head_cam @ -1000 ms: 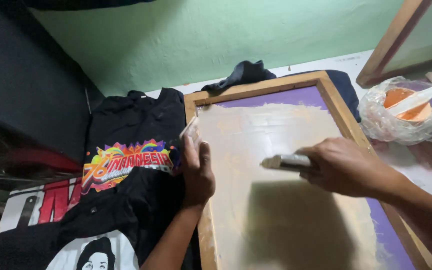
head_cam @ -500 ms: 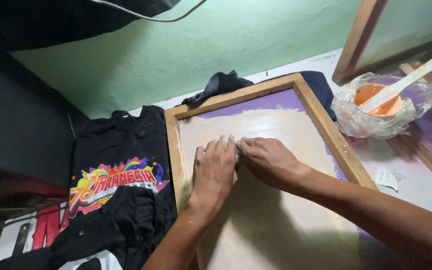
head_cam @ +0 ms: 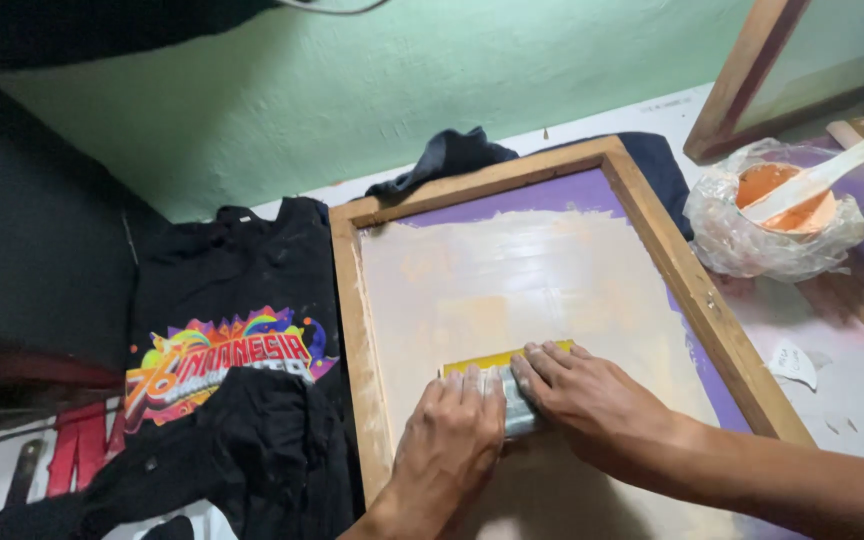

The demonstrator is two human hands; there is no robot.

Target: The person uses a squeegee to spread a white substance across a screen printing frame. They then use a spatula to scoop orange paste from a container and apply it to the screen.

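Squeegee [head_cam: 508, 385], mostly hidden, seemingly gripped by left hand [head_cam: 452, 440] and right hand [head_cam: 592, 400] fingers.

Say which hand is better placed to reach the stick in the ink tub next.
Right, probably. The right hand lies on the tub's side of the squeegee; the ink tub sits right of the wooden frame. The left hand would have to cross over.

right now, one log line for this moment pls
left hand: on squeegee | right hand: on squeegee | squeegee: on screen frame mesh | ink tub: right of frame, stick inside
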